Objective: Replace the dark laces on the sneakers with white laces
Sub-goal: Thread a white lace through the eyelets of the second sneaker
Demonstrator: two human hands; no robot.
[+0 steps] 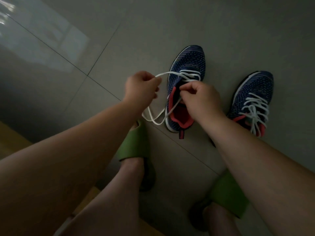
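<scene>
On a grey tiled floor, a left hand pinches a white lace pulled taut from a navy sneaker — the right hand grips the lace at the eyelets. A second sneaker — already white-laced — stands just right.

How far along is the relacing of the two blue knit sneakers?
Done: the right-hand blue knit sneaker is fully laced in white and tied. In hand: the left hand and right hand each pinch the white lace of the left-hand sneaker, laced only through its lower eyelets. Left: the upper eyelets and tying.
</scene>
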